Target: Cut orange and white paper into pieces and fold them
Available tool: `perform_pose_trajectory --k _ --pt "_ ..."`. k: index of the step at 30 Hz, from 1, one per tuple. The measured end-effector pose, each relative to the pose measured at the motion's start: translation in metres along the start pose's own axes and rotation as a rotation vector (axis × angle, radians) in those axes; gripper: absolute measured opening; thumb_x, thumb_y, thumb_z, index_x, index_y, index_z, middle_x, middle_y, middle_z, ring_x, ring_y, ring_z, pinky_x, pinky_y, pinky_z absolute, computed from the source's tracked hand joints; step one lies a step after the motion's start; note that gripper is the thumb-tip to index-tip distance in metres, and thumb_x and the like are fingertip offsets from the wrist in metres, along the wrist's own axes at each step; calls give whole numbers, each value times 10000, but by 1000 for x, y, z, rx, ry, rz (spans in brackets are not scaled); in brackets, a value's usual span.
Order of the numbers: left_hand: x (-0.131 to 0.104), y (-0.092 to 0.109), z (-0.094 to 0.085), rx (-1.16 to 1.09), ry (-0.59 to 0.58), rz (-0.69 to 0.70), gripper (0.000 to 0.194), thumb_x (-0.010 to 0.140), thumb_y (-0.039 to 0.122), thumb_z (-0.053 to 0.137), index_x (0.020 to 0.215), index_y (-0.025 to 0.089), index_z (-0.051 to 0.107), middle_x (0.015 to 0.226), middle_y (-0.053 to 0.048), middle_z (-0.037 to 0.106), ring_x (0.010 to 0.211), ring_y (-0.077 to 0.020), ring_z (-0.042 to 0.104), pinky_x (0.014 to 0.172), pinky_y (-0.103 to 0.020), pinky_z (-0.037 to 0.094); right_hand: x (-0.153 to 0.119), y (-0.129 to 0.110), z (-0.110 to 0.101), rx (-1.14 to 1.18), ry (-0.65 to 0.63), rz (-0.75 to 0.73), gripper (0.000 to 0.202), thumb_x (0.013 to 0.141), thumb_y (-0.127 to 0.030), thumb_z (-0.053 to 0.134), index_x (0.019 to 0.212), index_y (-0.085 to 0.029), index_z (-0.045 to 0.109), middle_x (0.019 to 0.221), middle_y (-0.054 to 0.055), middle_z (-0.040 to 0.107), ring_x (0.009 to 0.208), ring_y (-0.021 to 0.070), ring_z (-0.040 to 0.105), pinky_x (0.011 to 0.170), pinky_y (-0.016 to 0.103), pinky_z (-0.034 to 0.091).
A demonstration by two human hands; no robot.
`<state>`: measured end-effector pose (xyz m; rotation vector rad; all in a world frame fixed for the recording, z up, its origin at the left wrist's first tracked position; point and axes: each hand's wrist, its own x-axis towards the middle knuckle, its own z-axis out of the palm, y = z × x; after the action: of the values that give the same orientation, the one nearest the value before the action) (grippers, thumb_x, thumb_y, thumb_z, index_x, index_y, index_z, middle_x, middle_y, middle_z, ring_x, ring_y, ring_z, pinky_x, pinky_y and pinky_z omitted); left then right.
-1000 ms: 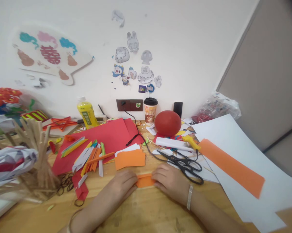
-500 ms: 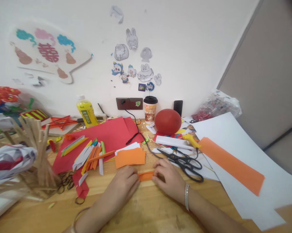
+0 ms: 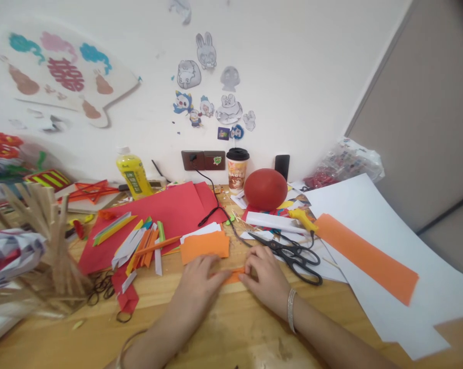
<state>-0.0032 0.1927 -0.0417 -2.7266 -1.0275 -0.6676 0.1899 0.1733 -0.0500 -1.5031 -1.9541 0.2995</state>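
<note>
A small folded orange paper lies on the wooden table, between my two hands. My left hand rests over its left part, with the thumb pressed along the fold. At its right end, my right hand pinches the paper between thumb and fingers. Just behind my left hand lies a stack of orange paper pieces, with white pieces under it. Black scissors lie partly open to the right of my right hand.
Red sheets with folded strips lie at left, near wooden sticks. A bottle, cup and red balloon stand behind. A long orange strip lies on white paper at right.
My left hand has moved right over the orange paper, its thumb now reaching along the fold and covering more of it. My right hand still pinches the right end. The camera view has shifted slightly.
</note>
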Motion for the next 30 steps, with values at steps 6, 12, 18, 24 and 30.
perform_pose_trajectory --k 6,12,18,24,30 --pt "-4 -7 -8 113 -36 158 210 894 241 453 927 245 661 1261 -78 518 1084 -291 460 824 -474 431 1 1 0 -5 -11 37 155 694 -146 659 686 -193 511 874 25 515 874 197 456 772 322 383" --pt "-13 -25 -20 171 -146 218 250 891 252 460 1086 308 605 1327 -61 478 1152 -295 442 861 -490 431 2 3 -7 9 -75 81 140 682 -156 674 702 -193 541 910 22 541 889 191 462 786 320 386" --pt "-10 -25 -26 4 -163 209 294 909 211 410 1149 254 576 1267 -52 550 1121 -234 491 886 -409 465 1 9 -19 38 -139 -124 119 768 -103 573 829 -204 588 964 27 604 928 180 495 808 315 408" --pt "-14 -21 -17 -154 -129 281 271 919 176 388 1124 183 565 1058 -61 650 1000 -174 566 861 -314 492 3 9 -14 -97 -162 -585 152 875 -213 491 975 -172 598 913 48 665 873 176 534 800 314 416" --pt "-14 -6 -6 -207 -155 126 242 923 155 351 943 164 592 851 -56 620 793 -158 568 729 -294 511 4 6 -3 -256 -88 -589 206 894 -160 449 773 -165 616 789 41 641 751 156 516 661 277 404"
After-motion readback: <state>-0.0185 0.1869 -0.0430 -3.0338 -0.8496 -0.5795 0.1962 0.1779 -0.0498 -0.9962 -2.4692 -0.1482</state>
